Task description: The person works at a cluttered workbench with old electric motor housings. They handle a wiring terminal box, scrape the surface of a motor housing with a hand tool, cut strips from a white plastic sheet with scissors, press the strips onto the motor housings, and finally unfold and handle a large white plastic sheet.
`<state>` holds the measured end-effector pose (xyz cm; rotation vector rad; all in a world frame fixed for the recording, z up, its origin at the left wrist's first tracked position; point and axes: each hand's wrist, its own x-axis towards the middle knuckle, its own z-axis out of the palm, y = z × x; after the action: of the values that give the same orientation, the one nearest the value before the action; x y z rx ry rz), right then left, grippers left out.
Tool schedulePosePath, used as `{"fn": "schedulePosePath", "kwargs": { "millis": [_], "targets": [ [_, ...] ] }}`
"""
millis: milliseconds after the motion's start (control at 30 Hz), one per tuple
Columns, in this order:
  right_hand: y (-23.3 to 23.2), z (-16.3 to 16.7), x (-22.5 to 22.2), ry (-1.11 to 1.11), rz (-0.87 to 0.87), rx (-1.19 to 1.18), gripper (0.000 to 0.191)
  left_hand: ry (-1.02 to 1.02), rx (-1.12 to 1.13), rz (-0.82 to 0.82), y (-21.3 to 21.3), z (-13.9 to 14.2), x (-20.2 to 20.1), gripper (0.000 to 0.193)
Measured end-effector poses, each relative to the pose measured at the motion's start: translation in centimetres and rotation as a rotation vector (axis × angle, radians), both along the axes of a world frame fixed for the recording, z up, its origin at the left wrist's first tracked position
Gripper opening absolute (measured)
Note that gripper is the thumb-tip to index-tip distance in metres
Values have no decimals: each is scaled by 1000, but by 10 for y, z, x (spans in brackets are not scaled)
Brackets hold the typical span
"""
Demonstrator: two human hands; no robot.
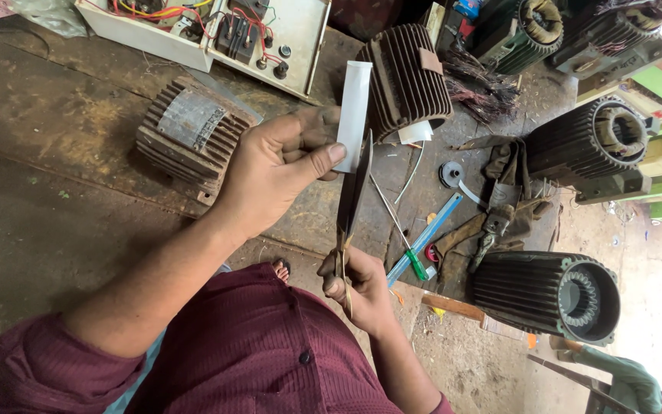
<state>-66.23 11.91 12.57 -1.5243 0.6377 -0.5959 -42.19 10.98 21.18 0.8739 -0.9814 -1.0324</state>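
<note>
My left hand (285,165) pinches a narrow white strip of insulation paper (354,111) between thumb and fingers and holds it upright. Below it, my right hand (358,285) grips the handles of a pair of long dark scissors (352,195). The blades point up, and their upper part meets the lower end of the strip. Both forearms come out of maroon sleeves at the bottom of the view.
A dark wooden bench holds finned motor housings (185,134) (408,77) (545,295), an open white control box with wiring (208,31), a green-handled screwdriver (404,238), a blue ruler (427,238) and dirty rags (499,207). Another person's green sleeve (626,379) shows at bottom right.
</note>
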Motion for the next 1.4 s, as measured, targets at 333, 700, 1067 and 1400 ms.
{"fn": "schedulePosePath", "kwargs": {
  "millis": [333,700,1067,1400],
  "targets": [
    [-5,1,-1,-12,8,-39,58,-1,15,14,-6,-4,-4,43],
    [-1,-7,0,32,-33,-129,54,37,19,-4,-4,-3,-2,40],
    [2,-11,0,58,-69,-178,51,41,24,-28,-3,-6,-4,42],
    [2,-14,-2,-62,-80,-14,58,118,95,-112,0,-15,-18,41]
  ]
}}
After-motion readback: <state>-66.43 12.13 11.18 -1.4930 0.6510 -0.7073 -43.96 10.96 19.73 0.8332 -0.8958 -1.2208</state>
